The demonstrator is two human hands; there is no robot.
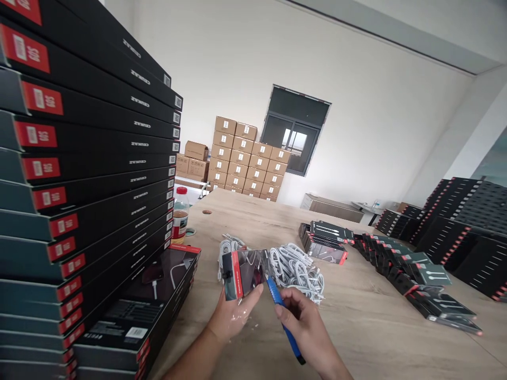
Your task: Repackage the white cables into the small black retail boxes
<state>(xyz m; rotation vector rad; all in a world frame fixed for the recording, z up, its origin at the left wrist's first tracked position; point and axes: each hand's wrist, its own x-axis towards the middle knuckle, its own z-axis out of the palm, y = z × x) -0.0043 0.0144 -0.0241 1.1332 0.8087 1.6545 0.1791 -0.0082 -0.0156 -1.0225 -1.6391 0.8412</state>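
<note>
My left hand [235, 316] grips a small black and red cable box [249, 266], held tilted above the table. In my right hand [303, 319] is a blue utility knife [284, 322], its tip end at the box's right edge. Whether the blade touches the box cannot be made out. Small pale flecks cling to my left hand. Behind the box lie bundles of grey-white cables [295, 269], with a smaller bundle [229, 248] at its left.
A tall stack of black boxes [119, 153] rises close on the left, with lower boxes [158, 285] beside it. A red-capped bottle [181, 214] stands behind. Small boxes [325, 240] and a long row of packages [404, 264] lie to the right. Cartons [245, 158] are piled at the wall.
</note>
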